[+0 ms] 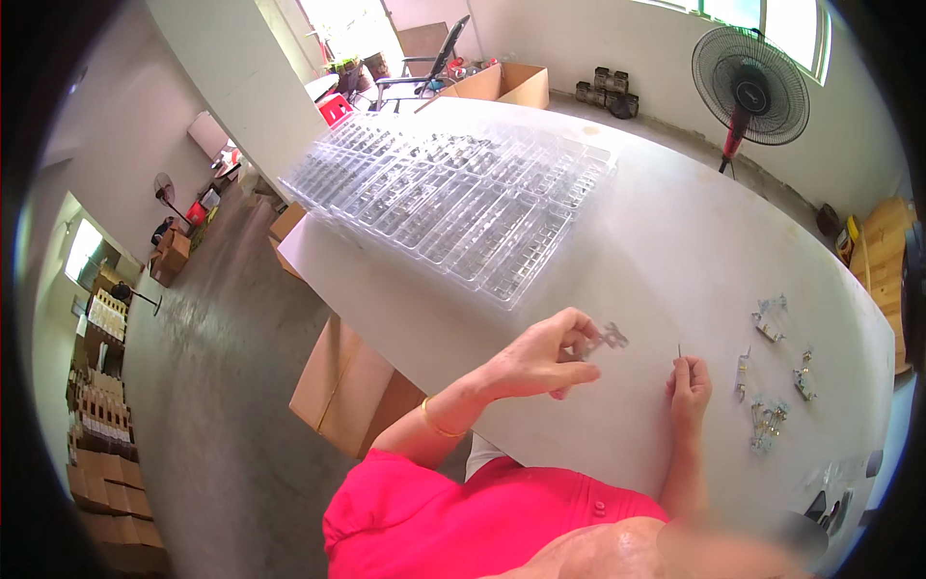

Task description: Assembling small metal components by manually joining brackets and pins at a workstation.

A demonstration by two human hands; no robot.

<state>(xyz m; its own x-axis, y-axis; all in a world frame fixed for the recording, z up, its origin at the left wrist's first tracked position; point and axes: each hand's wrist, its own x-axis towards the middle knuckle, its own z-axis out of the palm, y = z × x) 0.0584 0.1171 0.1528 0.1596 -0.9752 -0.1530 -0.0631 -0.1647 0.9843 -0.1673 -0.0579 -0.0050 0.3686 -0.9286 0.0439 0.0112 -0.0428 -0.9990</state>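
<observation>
Above the white table, my left hand holds a small silvery metal part at its fingertips; its exact kind is too blurred to tell. My right hand is closed near the tabletop to the right, pinching a thin, upright, pin-like piece. The two hands are apart. Right of my right hand lie small groups of metal parts, among them a far cluster, a narrow piece and a near cluster. Beyond my left hand stand clear plastic trays with rows of small metal pieces.
Clear plastic packaging and dark items lie at the table's right end. A cardboard box stands below the table's left edge. A standing fan and an open carton are beyond the table. Stacked cartons line the far left.
</observation>
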